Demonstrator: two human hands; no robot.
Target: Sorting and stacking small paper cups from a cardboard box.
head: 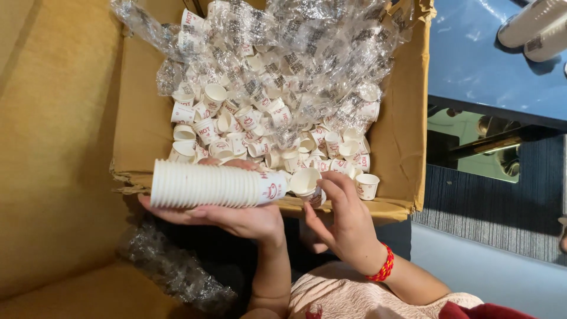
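Note:
My left hand (236, 217) cradles a long stack of nested white paper cups (207, 184), lying sideways over the near edge of a cardboard box (396, 136). My right hand (342, 221), with a red bracelet at the wrist, pinches a single white paper cup (306, 183) with red print, right at the open end of the stack. The box is filled with several loose small white cups (248, 127), partly under crumpled clear plastic wrap (295, 47).
A tan surface (53, 147) lies left of the box, with crumpled clear plastic (171, 269) below my left hand. A dark glossy table (490, 59) at the right carries stacked cup sleeves (534, 23). Striped carpet (490, 207) shows beneath it.

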